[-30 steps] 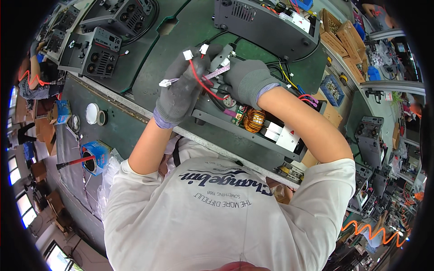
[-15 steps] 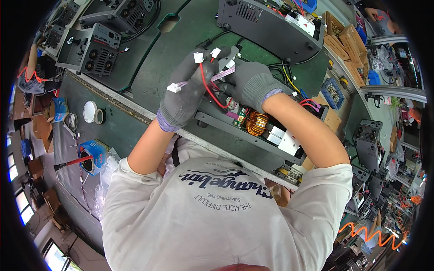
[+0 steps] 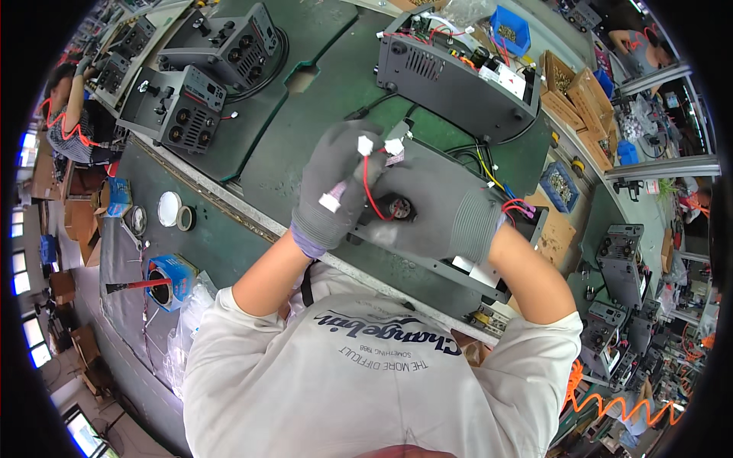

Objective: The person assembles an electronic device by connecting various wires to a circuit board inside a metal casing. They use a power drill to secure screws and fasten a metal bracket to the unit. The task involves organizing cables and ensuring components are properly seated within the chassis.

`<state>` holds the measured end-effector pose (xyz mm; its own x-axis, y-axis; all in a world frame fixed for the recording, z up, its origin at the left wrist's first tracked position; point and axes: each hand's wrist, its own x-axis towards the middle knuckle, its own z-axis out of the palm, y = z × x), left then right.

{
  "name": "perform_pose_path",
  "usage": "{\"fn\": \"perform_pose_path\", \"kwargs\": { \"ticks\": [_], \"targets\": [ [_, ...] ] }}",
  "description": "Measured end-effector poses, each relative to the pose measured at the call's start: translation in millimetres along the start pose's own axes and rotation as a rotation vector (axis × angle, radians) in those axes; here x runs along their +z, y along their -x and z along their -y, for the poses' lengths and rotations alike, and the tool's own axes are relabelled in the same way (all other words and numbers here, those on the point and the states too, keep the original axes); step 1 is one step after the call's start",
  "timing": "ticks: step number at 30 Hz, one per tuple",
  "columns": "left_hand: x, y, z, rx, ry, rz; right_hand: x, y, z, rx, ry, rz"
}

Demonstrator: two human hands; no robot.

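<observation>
My left hand (image 3: 330, 187), in a grey work glove, is closed round a bundle of wires. White plug connectors (image 3: 366, 145) stick out past its fingers, and another white connector (image 3: 330, 202) lies against the palm. A red wire (image 3: 367, 187) curves down from one plug toward a round black part (image 3: 399, 208). Beside it, my gloved right hand (image 3: 443, 206) bends its fingers and thumb about that round part; whatever is pinched there is hidden. Both hands are over an open dark metal chassis (image 3: 544, 227), covering most of its inside. Red wires (image 3: 519, 206) rise at its right end.
Beyond my hands stands a grey machine (image 3: 458, 80) with its inside exposed. More machines (image 3: 179, 111) are at the left. Blue bins (image 3: 561, 187) and cardboard boxes (image 3: 584, 84) of small parts line the right. A person (image 3: 72, 114) is at the far left.
My right hand has come lower and left over the chassis, hiding the copper coil and green board. My left hand keeps the wires, its plugs now closer together. The whole view has shifted.
</observation>
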<state>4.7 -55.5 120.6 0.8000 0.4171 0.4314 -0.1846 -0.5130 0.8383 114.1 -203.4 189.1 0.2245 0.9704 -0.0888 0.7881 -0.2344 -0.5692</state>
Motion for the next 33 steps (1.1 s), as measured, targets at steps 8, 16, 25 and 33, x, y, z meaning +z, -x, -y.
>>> {"fn": "perform_pose_path", "kwargs": {
  "ticks": [8, 16, 25, 33],
  "targets": [
    [-10, -5, 7, 0.039, 0.131, 0.274, 1, 16, -18, 0.065, -0.607, -0.192],
    [-5, -3, -14, 0.036, -0.137, 0.217, 7, 15, -18, 0.133, -0.318, -0.504],
    [-7, -11, -9, -0.025, 0.197, 0.099, -6, 5, -34, 0.122, -0.574, -0.362],
    [-9, -17, -22, -0.12, 0.242, 0.11, -3, 8, -14, -0.043, -0.011, -0.379]
  ]
}}
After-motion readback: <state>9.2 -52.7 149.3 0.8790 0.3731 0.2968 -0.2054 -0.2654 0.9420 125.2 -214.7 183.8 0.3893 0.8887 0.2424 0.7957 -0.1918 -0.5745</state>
